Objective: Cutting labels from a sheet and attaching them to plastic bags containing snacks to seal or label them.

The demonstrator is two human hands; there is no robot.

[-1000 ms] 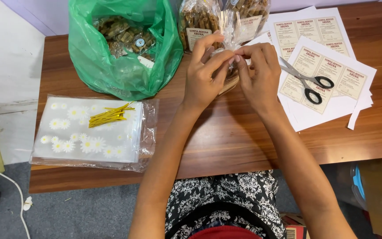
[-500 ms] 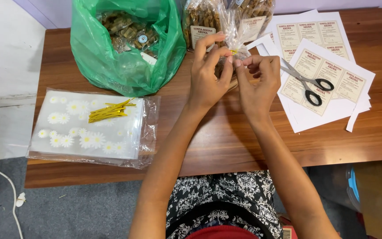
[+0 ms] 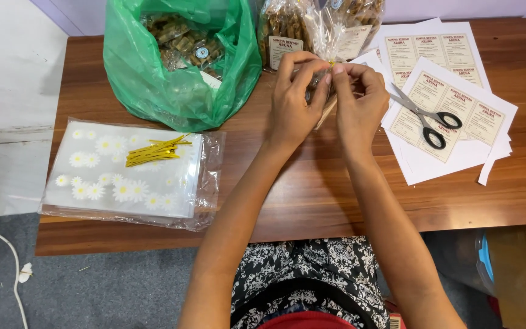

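Head view, upper centre: left hand [image 3: 293,100] and right hand [image 3: 357,103] pinch the small gold twist tie [image 3: 332,62] on the clear cellophane snack bag's [image 3: 321,36] neck, mid-twist; next needs tighter turns

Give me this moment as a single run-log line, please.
left hand: pinching neck of clear snack bag | right hand: same neck, at gold twist tie | scissors: on label sheets

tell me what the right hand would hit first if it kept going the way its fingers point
The right hand points up and slightly left, toward the table's far edge. Its fingers already pinch the clear bag's neck. Going on, it would probably meet the filled snack bags standing just behind, though depth is hard to judge.
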